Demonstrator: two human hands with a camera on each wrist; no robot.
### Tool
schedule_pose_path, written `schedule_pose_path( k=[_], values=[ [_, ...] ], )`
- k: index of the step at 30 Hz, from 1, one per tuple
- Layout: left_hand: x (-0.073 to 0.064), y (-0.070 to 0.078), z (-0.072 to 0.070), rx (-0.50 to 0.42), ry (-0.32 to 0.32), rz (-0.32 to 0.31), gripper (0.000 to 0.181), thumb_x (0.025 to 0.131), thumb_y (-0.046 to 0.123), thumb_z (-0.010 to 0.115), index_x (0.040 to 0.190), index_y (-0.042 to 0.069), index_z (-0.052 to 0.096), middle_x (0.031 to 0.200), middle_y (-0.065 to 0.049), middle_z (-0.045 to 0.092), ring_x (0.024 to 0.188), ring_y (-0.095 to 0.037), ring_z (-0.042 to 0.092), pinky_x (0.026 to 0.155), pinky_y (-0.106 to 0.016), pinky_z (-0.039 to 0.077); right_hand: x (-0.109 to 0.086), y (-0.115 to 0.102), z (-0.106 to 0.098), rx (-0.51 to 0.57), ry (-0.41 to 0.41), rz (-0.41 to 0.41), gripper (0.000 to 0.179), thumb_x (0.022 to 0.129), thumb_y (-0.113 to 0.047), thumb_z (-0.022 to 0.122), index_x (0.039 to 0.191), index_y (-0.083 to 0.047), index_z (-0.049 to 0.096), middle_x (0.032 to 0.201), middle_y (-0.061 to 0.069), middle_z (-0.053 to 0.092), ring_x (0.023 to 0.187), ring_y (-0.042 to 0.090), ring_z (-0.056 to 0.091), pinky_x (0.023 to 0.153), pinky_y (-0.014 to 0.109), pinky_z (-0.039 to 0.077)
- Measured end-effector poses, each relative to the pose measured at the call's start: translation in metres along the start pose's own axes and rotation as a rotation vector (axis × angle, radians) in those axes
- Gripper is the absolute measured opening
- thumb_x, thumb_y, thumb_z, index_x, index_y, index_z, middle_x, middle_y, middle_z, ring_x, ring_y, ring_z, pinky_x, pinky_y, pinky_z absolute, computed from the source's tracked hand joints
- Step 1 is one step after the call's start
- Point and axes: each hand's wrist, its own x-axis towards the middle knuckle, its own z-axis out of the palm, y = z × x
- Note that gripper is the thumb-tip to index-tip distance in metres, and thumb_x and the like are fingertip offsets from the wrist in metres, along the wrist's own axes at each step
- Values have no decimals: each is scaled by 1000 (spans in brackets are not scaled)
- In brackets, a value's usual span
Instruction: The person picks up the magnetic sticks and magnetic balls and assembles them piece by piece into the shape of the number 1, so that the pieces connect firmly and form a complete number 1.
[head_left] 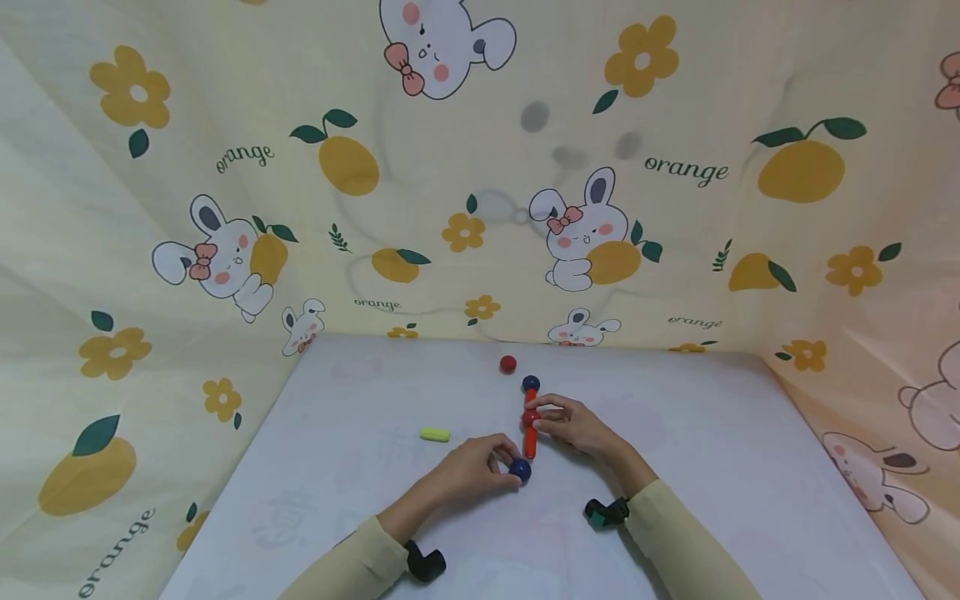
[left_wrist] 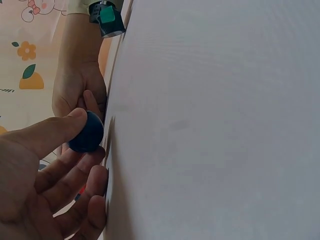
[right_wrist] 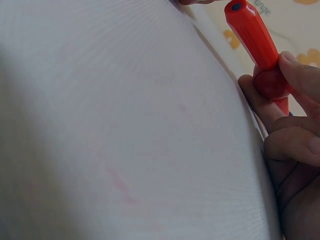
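Note:
Between thumb and fingers, my left hand pinches a dark blue ball, also plain in the left wrist view as a blue ball. My right hand holds a red ball that joins two red rods in a line. The nearer red rod points toward the blue ball; its end in the right wrist view is a red rod with a dark bluish spot in the tip. Another dark blue ball caps the far rod. A small gap separates the left hand's ball from the near rod.
A loose red ball lies near the back edge of the white table. To the left of the hands is a short yellow-green rod. A patterned cloth hangs behind the table and along its sides.

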Motion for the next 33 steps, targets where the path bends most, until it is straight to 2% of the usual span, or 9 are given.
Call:
schedule_pose_path(
  k=[10,14,16,18,22,33],
  values=[
    [2,2,5,-46,1,-13,34,82,40,84,109,35,64,99,18,70,74,-9,61,67,-26,49,0,3,0,10,-6,-16,42,94,-34,72,133,-26,61,126,7,72,63,15,41,54,21,35],
    [3,4,6,-53,9,-29,34,82,40,84,108,36,63,99,19,70,74,-10,61,67,-27,48,1,4,0,10,1,-17,42,94,-35,72,133,-26,61,127,6,71,78,17,52,56,22,36],
    [3,4,7,-54,13,-37,33,82,41,84,108,36,63,99,19,70,74,-10,61,67,-28,49,1,5,0,11,2,-18,42,93,-35,72,133,-26,62,128,6,71,80,18,53,56,22,36],
    [4,5,8,-56,16,-43,33,82,41,83,107,36,63,99,18,70,75,-10,61,68,-28,48,2,5,0,10,0,-21,41,94,-34,72,133,-26,62,128,6,70,79,18,53,57,22,37],
    [5,5,8,-54,24,-42,33,82,42,83,107,36,63,99,17,71,76,-10,60,68,-28,48,1,5,0,1,-5,-21,40,94,-33,72,133,-27,61,128,7,70,66,15,43,55,22,36],
    [6,5,9,-58,37,-24,34,82,44,83,107,34,62,98,16,71,73,-9,60,66,-25,48,-1,0,-1,-17,2,-7,39,95,-33,70,133,-29,61,125,5,71,56,14,39,54,22,37]
  ],
)
